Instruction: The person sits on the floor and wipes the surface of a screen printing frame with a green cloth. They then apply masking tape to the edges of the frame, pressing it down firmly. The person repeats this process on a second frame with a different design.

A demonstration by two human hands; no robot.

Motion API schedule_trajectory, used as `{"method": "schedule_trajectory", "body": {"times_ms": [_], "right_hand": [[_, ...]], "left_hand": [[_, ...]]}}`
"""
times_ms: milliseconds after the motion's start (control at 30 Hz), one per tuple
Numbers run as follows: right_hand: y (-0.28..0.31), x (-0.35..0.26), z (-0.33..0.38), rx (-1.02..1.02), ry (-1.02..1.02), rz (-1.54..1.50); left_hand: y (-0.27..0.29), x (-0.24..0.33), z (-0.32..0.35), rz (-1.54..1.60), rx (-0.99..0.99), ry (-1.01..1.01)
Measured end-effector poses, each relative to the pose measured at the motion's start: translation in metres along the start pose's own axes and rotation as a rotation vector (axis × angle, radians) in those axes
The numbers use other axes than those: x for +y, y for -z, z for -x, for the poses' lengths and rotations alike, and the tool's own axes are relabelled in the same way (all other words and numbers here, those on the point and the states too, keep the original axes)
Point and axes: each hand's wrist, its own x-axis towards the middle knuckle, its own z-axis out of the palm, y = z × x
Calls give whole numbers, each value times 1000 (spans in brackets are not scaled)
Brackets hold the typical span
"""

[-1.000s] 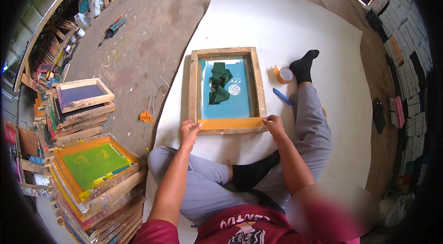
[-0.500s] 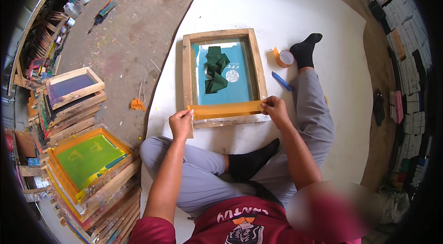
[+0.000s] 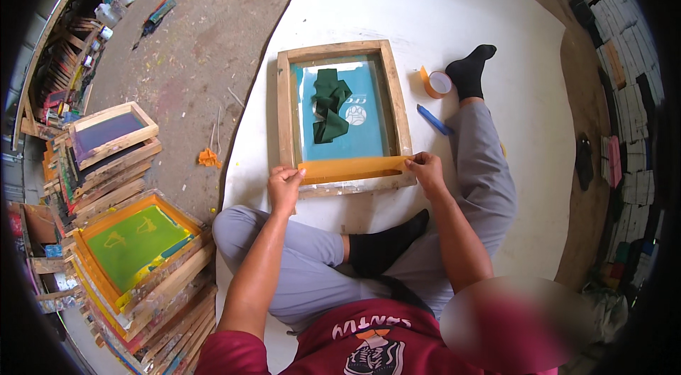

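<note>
2 hands stretched an orange tape strip (image 3: 352, 168) across a wooden screen frame (image 3: 284, 102).
Left hand (image 3: 285, 187) and right hand (image 3: 426, 170) each pinched 1 end; a tape roll (image 3: 437, 83) lay nearby.

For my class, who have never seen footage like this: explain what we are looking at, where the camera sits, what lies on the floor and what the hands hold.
There is no machine here. A camera worn on a person's head looks down, and its wide lens bends straight edges near the rim. The person sits on a white sheet spread over the floor. In front of them lies a wooden screen frame with a blue mesh and a crumpled dark green cloth on it. The left hand and the right hand each hold one end of an orange tape strip stretched along the frame's near edge. Beside the frame lie a tape roll and a blue pen-like tool. More stacked frames stand at the left.
</note>
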Motion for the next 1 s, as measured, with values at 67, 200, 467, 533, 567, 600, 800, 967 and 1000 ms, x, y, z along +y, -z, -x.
{"method": "schedule_trajectory", "body": {"times_ms": [67, 200, 467, 533, 567, 600, 800, 967, 1000], "right_hand": [[5, 7, 6, -17, -11, 8], [12, 7, 25, -20, 53, 73], [4, -27, 31, 50, 169, 258], [2, -29, 30, 28, 133, 270], [0, -32, 30, 14, 113, 277], [-1, -34, 30, 14, 102, 276], [-10, -54, 30, 30, 92, 292], [-13, -51, 25, 50, 150, 357], [-13, -50, 25, 51, 157, 371]], "left_hand": [[7, 5, 11, 83, -101, 231], [16, 15, 25, 248, -128, 284], [23, 11, 6, -23, -137, 268], [24, 11, 3, -65, -155, 273], [26, 13, 2, -76, -163, 279], [27, 15, 2, -86, -172, 284], [31, 28, -5, -138, -212, 414], [29, 21, -11, -150, -226, 408], [29, 18, -13, -170, -249, 410]]}}
